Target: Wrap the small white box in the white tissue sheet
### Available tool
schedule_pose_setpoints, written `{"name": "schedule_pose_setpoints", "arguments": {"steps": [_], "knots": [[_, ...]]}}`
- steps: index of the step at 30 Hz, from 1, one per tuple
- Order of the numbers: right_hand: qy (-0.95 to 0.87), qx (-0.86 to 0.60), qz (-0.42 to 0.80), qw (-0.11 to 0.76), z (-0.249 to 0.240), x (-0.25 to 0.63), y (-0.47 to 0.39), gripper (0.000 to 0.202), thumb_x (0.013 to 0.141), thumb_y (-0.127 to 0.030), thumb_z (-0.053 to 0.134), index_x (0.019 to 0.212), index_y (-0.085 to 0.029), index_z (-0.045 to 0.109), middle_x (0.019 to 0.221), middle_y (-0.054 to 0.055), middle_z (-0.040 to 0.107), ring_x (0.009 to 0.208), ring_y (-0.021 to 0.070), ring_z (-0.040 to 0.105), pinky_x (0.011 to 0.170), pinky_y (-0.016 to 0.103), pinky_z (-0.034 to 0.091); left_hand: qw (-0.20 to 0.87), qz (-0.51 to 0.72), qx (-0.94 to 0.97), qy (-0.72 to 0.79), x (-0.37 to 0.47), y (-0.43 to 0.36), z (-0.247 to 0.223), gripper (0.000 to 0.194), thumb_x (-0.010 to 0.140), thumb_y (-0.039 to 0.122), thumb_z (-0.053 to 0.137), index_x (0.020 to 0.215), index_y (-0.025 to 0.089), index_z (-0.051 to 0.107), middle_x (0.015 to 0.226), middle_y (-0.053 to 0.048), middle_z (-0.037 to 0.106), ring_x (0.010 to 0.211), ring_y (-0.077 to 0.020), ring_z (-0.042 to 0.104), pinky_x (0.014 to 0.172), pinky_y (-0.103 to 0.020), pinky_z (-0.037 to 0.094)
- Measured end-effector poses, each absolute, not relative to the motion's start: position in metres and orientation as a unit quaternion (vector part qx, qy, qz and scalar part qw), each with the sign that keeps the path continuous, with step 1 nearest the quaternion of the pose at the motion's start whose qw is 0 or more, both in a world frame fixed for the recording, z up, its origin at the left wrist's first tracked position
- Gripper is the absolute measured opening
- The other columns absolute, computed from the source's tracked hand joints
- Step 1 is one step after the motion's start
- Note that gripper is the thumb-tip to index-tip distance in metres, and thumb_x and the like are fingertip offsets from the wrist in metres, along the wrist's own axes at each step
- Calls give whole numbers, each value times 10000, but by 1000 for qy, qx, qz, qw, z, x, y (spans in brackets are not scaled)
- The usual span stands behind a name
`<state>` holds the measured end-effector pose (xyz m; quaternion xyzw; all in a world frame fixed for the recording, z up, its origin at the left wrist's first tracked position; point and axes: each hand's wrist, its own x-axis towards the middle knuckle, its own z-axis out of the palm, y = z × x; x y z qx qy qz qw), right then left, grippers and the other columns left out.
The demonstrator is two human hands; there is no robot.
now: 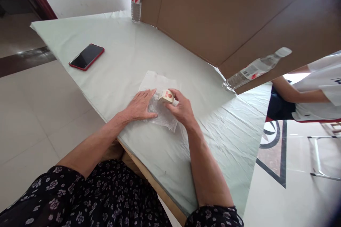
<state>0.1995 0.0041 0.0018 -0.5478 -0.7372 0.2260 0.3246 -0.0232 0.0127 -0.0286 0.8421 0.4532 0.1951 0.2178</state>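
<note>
In my right hand [182, 108] is a small cream-coloured box [166, 96] with red print, pinched between thumb and fingers. The box is just above or on a sheet of clear bubble wrap [162, 118] spread on the table; I cannot tell whether the two touch. My left hand [141, 105] rests on the left side of the wrap, its thumb apart from the fingers and nothing in its grasp. Part of the wrap is hidden under both hands.
A pale green cloth covers the table [112, 85]. A phone in a red case [87, 56] lies at the left. Tall cardboard [202, 14] stands behind, with one bottle [136, 0] at its left end and another bottle [255, 69] at the right. Another person's arm [298, 94] shows beyond.
</note>
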Motion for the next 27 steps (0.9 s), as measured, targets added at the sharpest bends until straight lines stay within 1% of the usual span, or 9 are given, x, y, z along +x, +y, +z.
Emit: {"name": "schedule_pose_setpoints", "arguments": {"steps": [2, 4, 6, 8, 15, 20, 22, 25, 27], "knots": [[-749, -552, 231, 284, -8, 190, 4, 567, 780, -321, 660, 1337, -237, 597, 1357, 94, 676, 1202, 313, 632, 1089, 511, 451, 219, 193, 842, 453, -23, 13, -28, 1035, 751, 506, 719, 1595, 163, 227, 1614, -198, 393, 1512, -389, 340, 1236, -544, 251], [-749, -557, 241, 266, -16, 189, 4, 613, 782, -330, 662, 1381, -244, 569, 1385, 98, 662, 1209, 326, 627, 1095, 537, 441, 221, 184, 843, 455, -23, 12, -26, 1037, 752, 497, 717, 1591, 138, 226, 1615, -210, 387, 1511, -391, 339, 1238, -539, 251], [-741, -559, 250, 275, -20, 191, 4, 624, 797, -349, 654, 1405, -256, 548, 1377, 90, 668, 1183, 316, 642, 1081, 534, 455, 223, 178, 843, 456, -23, 12, -25, 1043, 752, 496, 716, 1592, 130, 218, 1615, -215, 381, 1514, -395, 331, 1237, -540, 253], [-736, -559, 254, 287, -23, 194, 4, 600, 813, -364, 642, 1399, -267, 551, 1343, 80, 688, 1161, 305, 655, 1069, 529, 467, 223, 179, 844, 454, -23, 12, -24, 1044, 751, 498, 716, 1594, 146, 212, 1614, -205, 386, 1517, -394, 324, 1236, -544, 254], [-749, -536, 264, 288, -23, 193, 5, 558, 836, -368, 632, 1383, -274, 567, 1348, 67, 686, 1177, 296, 648, 1067, 511, 471, 227, 187, 841, 453, -23, 12, -26, 1041, 744, 495, 720, 1594, 159, 224, 1604, -201, 402, 1520, -387, 325, 1241, -546, 250], [-751, -531, 270, 284, -19, 194, 5, 542, 832, -356, 637, 1361, -253, 578, 1339, 74, 691, 1170, 296, 646, 1066, 504, 472, 231, 181, 840, 456, -22, 13, -24, 1050, 735, 479, 730, 1585, 90, 251, 1608, -223, 387, 1530, -373, 311, 1264, -517, 233], [-750, -528, 278, 286, -19, 194, 4, 551, 835, -364, 638, 1370, -248, 571, 1358, 77, 681, 1193, 298, 638, 1073, 502, 468, 251, 187, 833, 455, -26, 11, -18, 998, 759, 486, 708, 1579, 115, 277, 1613, -200, 391, 1525, -359, 324, 1264, -511, 253], [-746, -527, 286, 291, -21, 194, 4, 562, 837, -363, 640, 1384, -259, 562, 1382, 74, 669, 1233, 298, 623, 1089, 501, 456, 293, 216, 805, 469, -42, 0, -8, 814, 858, 508, 600, 1562, 202, 329, 1621, -140, 400, 1500, -321, 377, 1235, -503, 331], [-742, -530, 285, 295, -22, 193, 4, 568, 834, -352, 642, 1389, -263, 561, 1386, 70, 667, 1250, 297, 617, 1107, 505, 442, 280, 221, 809, 467, -54, -12, -3, 737, 872, 488, 597, 1525, 210, 401, 1601, -135, 428, 1514, -317, 353, 1244, -508, 320]]}}
